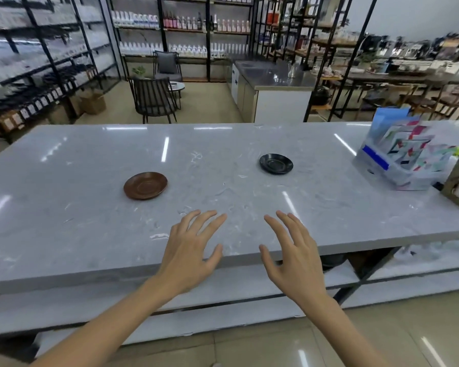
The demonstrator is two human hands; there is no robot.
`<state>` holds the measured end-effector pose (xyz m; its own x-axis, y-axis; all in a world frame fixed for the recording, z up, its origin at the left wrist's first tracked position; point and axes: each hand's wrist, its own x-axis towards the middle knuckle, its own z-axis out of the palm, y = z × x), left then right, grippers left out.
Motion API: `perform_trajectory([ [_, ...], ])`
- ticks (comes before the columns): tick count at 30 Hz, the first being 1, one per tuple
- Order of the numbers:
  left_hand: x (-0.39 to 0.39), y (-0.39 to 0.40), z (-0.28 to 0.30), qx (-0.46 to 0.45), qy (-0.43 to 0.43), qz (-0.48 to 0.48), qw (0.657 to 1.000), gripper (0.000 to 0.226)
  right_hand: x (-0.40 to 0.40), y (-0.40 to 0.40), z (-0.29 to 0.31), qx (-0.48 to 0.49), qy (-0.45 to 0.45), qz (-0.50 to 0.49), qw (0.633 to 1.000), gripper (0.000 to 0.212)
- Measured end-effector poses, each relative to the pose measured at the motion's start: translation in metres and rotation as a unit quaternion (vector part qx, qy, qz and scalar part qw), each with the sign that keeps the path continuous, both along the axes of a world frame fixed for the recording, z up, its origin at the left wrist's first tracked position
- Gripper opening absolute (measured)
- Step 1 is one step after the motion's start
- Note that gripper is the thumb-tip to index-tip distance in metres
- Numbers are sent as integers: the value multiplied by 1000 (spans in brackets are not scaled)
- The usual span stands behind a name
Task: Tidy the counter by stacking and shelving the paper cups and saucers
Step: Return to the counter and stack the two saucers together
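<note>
Hovering over the grey marble counter (64, 221), left hand (188, 252) and right hand (292, 258) were spread wide, holding nothing. Round brown saucer (145, 185) and round black saucer (276, 163) lay well apart.

Both bare forearms reach forward, left hand (188, 256) and right hand (293, 256) palm-down, fingers spread, holding nothing.

2 saucers: 1 brown saucer (145, 185), 1 black saucer (276, 163).

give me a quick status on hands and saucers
Left hand and right hand open, empty, over near counter edge. Brown saucer and black saucer apart, unstacked. No cups visible. Path clear.
</note>
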<state>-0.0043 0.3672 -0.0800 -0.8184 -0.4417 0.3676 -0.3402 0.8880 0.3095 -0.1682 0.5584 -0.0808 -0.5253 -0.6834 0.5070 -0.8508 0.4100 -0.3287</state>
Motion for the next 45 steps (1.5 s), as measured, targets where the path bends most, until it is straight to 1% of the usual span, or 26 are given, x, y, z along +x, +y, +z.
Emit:
perform_trajectory([
  [5,-74,-18,-12,24,-21,21,999,62,-70,-14,-16,18,-57,3,998,62],
  [9,-128,-34,-18,68,-37,41,996,66,-127,-18,-26,45,-102,13,994,64],
  [16,-206,-68,-25,144,-37,71,986,76,-221,-44,-34,43,-168,-2,985,64],
  [21,-263,-91,-33,194,-38,67,978,65,-281,-72,-36,50,-190,9,981,64],
  [26,-329,-117,-44,261,-28,78,962,68,-356,-111,-40,71,-210,27,975,66],
  [29,-373,-131,-51,306,-33,98,946,72,-407,-136,-43,72,-243,40,966,68],
  [31,-401,-142,-54,346,-34,118,930,73,-440,-154,-48,78,-266,44,960,72],
  [33,-429,-154,-57,377,-29,134,916,75,-467,-172,-54,88,-289,42,952,82],
  [35,-453,-168,-61,404,-30,151,902,79,-487,-191,-62,114,-319,32,940,98],
  [38,-481,-187,-70,425,-59,164,888,94,-506,-215,-72,151,-361,30,920,118],
  [42,-507,-207,-78,421,-120,167,884,118,-523,-238,-84,165,-400,45,901,126],
  [45,-523,-216,-80,423,-154,160,878,129,-530,-248,-89,173,-414,57,892,128],
])
